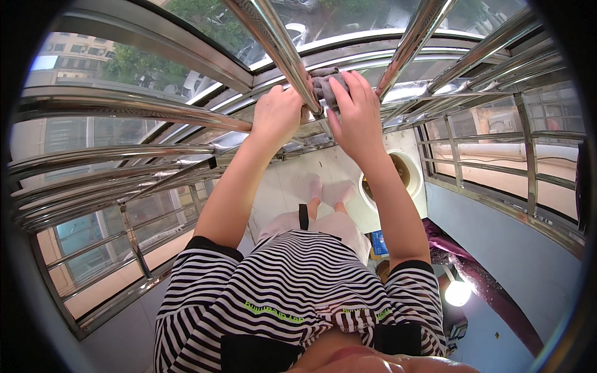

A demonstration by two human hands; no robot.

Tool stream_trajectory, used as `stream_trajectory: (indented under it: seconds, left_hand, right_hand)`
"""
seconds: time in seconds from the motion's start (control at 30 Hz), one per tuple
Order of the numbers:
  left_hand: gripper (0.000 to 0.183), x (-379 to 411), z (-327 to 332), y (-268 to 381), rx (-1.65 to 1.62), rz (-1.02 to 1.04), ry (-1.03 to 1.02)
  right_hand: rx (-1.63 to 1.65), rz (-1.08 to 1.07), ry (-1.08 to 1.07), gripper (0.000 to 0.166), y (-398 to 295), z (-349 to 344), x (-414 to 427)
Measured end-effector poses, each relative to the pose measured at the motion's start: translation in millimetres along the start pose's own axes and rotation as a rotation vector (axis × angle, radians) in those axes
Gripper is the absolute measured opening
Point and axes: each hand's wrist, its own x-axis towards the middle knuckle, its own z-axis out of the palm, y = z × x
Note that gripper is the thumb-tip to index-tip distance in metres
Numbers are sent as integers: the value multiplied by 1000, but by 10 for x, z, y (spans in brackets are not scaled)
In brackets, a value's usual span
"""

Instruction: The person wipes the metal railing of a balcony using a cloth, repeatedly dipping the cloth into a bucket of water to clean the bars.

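Note:
My right hand (357, 112) holds a crumpled grey cloth (329, 86) against the window guard, beside an upright steel bar (284, 44). Its fingers reach over the cloth, and the thumb points in towards the foot of the bar. On the other side of that bar, my left hand (280, 112) is curled closed against the steel, its fingertips mostly hidden. Beneath both hands runs the lower metal frame of the guard. Another polished bar (401, 51) stands just right of my right hand.
Window panes (135, 65) with metal frames lie beyond the bars. Below, a white bucket (415, 182) with brownish contents stands on the pale floor (280, 182) near my feet. A lit bulb (457, 293) and a purple curtain (485, 275) are at the lower right. Guard rails (116, 154) line the left.

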Motion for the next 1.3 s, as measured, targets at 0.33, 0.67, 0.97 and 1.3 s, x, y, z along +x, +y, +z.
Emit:
stream_trajectory:
  seconds: [0.33,0.67,0.97,1.3]
  left_hand:
    - [69,399,222,-149,-357,229,-75]
    - [31,-209,117,-24,90,-100,85]
    - [41,-77,104,-28,1,24,133]
    - [80,404,60,-12,-328,110,-189]
  right_hand:
    - [107,74,75,60,-81,-151,-279]
    - [22,39,-18,60,-159,-18,-124]
    - [105,86,-71,55,16,-301,-597]
    - [203,84,86,47,64,-194,-469]
